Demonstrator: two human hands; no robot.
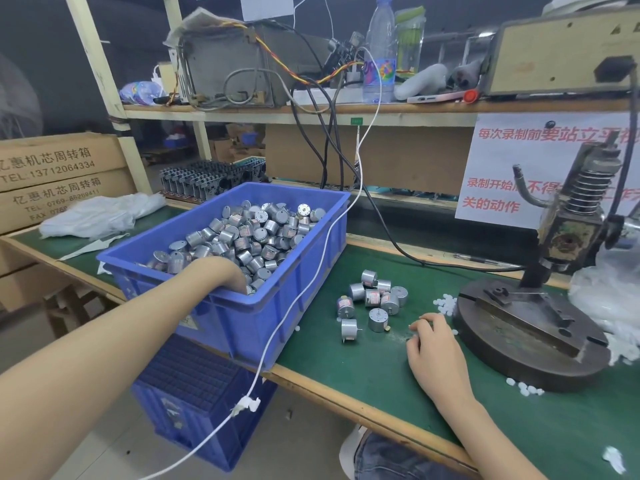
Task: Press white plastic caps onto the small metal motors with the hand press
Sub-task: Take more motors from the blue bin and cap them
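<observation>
Head view: our left hand [239, 277] digs blue plastic bin [304, 271] of silver cylindrical motors [242, 237], grip hidden; right hand [436, 348] rests empty, loosely curled — grab few, shafts up.

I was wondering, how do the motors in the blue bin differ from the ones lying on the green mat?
The motors in the blue bin are a deep heap of many, piled on each other; the motors on the mat are a handful in one loose layer. The left hand reaches into the bin's heap, while the right hand rests beside the mat group, touching none. Both are small silver cylinders, none visibly capped.
</observation>
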